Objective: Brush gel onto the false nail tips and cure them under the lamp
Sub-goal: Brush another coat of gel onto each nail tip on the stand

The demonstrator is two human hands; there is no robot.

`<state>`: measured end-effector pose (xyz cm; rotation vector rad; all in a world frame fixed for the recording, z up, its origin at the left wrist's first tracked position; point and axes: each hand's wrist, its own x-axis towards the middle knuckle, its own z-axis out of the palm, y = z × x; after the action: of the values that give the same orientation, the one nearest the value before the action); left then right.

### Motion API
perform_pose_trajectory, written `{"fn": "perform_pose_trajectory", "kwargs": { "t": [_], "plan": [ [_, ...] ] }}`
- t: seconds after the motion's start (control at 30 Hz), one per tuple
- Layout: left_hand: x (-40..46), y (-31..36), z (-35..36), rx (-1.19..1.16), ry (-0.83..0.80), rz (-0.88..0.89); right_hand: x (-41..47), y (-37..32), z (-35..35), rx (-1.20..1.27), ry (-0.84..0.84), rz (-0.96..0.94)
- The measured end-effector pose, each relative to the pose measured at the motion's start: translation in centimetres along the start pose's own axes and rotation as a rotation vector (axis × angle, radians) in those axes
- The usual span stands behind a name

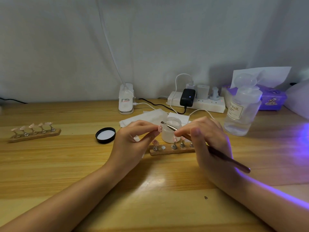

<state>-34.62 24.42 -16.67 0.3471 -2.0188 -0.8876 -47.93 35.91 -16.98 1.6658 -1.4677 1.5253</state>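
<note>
Pale wall behind; wooden desk (50,164) in front of you, violet light spilling in from the right edge.

Your left hand (132,143) is raised over the desk, fingertips pinching one false nail tip (160,128), pink, with small pale dots. Your right hand (209,139) grips a brush (217,152) like a pen: metal end pointing left, its tip just beside the pinched nail, the dark handle running back past your wrist to the lower right.

Directly below and between your hands: a wooden holder strip (167,150) carrying metal stands with pink tips on them; one socket, second from the left, shows only a bare white disc. The strip's right end is hidden behind your right hand.

Just behind the strip: an open frosted jar (170,133). Its black lid (105,135) lies upturned on the desk to the left, white liner showing. White wipes (147,117) lie behind the jar.

Far left, well apart: a second wooden strip (34,133) with five pink tips on stands.

Right: a clear bottle (242,111) with a label reading "NAIL". Behind it, a purple tissue box (270,97). At the far right edge, a white curved body, likely the lamp (299,97), the violet glow beside it.

Back centre: a white power strip (197,102) with a black adapter and white plugs; to its left, a white clamp base (126,99) with a stem rising out of view.
</note>
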Motion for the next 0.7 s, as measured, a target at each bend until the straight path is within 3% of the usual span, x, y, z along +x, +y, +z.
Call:
{"fn": "perform_pose_trajectory", "kwargs": {
  "t": [0.7],
  "plan": [
    [-0.03, 0.05, 0.00, -0.029, 0.011, -0.033, -0.78, -0.03, 0.01, 0.073, -0.020, 0.034]
  ]
}}
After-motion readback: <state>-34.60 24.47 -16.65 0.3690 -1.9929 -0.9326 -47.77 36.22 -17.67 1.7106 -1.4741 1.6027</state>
